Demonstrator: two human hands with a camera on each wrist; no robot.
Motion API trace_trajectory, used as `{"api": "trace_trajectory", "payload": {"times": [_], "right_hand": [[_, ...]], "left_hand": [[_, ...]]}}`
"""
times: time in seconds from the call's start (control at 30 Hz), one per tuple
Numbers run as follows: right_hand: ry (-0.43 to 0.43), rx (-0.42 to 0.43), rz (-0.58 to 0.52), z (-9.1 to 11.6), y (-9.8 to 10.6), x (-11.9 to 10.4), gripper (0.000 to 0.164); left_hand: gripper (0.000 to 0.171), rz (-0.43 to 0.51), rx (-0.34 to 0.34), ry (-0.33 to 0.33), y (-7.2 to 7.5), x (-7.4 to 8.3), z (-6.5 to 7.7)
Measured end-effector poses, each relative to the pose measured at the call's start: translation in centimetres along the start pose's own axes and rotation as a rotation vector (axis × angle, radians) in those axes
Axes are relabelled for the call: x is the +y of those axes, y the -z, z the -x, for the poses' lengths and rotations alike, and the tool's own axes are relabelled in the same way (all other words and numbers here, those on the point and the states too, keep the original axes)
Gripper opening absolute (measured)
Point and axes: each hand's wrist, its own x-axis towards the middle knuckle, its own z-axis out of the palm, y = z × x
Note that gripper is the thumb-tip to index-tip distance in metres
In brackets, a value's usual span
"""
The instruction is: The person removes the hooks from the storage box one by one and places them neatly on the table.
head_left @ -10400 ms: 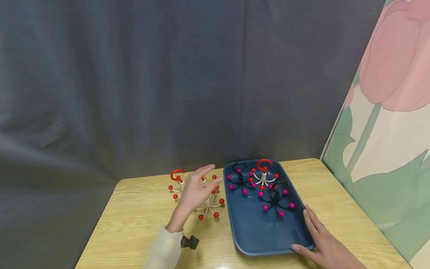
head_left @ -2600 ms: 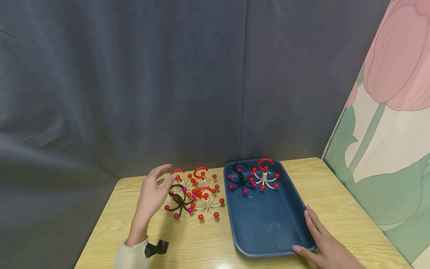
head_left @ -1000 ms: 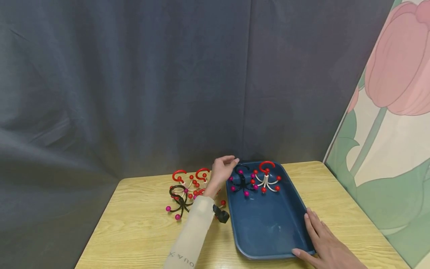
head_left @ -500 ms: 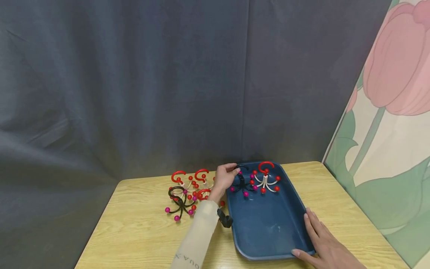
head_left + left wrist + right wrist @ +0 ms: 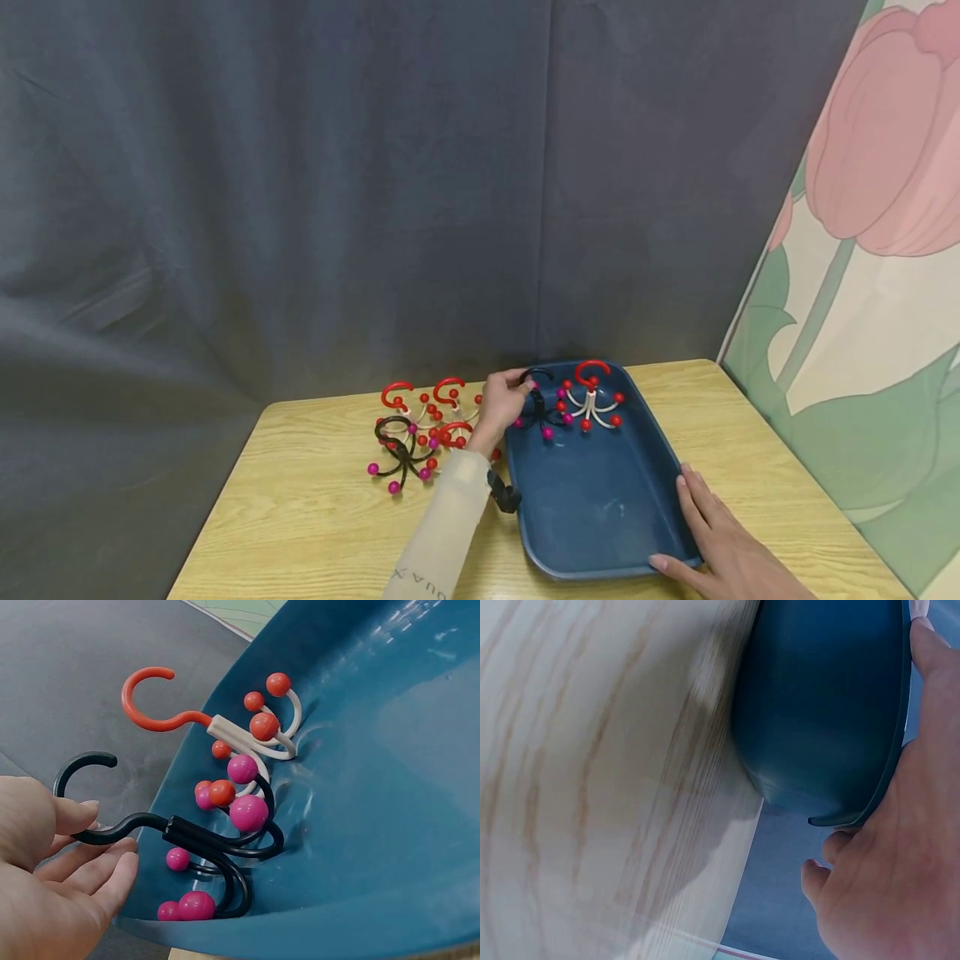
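My left hand [image 5: 501, 404] is at the back left corner of the blue tray [image 5: 600, 521]. In the left wrist view its thumb and fingers pinch the curved top of a black hook hanger [image 5: 199, 836] with pink balls, whose arms lie inside the tray. Beside it stands a white hook hanger [image 5: 591, 402] with a red hook and red balls. The right hand [image 5: 726, 537] rests on the tray's near right corner, fingers straight along the outer side and thumb on the front rim. The right wrist view shows this hand [image 5: 900, 870] against the tray's outside.
Left of the tray, another black hook hanger [image 5: 403, 454] sits on the wooden table [image 5: 300, 517], close against several white ones with red hooks [image 5: 453, 429], partly hidden by the left arm. A dark curtain [image 5: 375, 208] hangs behind, and a flower-patterned panel [image 5: 885, 333] borders the right.
One black hook hanger moved from the tray to the table on the left. The left hand then came back right and lowered onto the other black one. The right hand stayed put.
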Motion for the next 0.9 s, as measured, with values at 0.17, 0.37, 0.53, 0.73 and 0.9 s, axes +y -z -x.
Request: {"api": "trace_trajectory", "payload": {"times": [0.17, 0.37, 0.53, 0.73, 0.9], "right_hand": [[-0.008, -0.003, 0.005, -0.02, -0.01, -0.09, 0.12], [-0.002, -0.006, 0.001, 0.02, 0.03, -0.09, 0.12], [-0.004, -0.008, 0.007, -0.02, 0.08, -0.04, 0.119], [0.003, -0.002, 0.004, -0.01, 0.08, -0.09, 0.118], [-0.01, -0.013, -0.004, -0.01, 0.08, -0.16, 0.12]], "left_hand": [[0.029, -0.004, -0.009, 0.024, 0.06, 0.05, 0.23], [0.024, -0.02, -0.002, 0.007, 0.14, 0.1, 0.5], [0.018, -0.032, -0.008, -0.025, 0.1, -0.02, 0.67], [0.018, -0.038, 0.005, -0.024, 0.03, -0.14, 0.74], [0.019, -0.048, 0.004, -0.028, 0.05, 0.13, 0.83]]}}
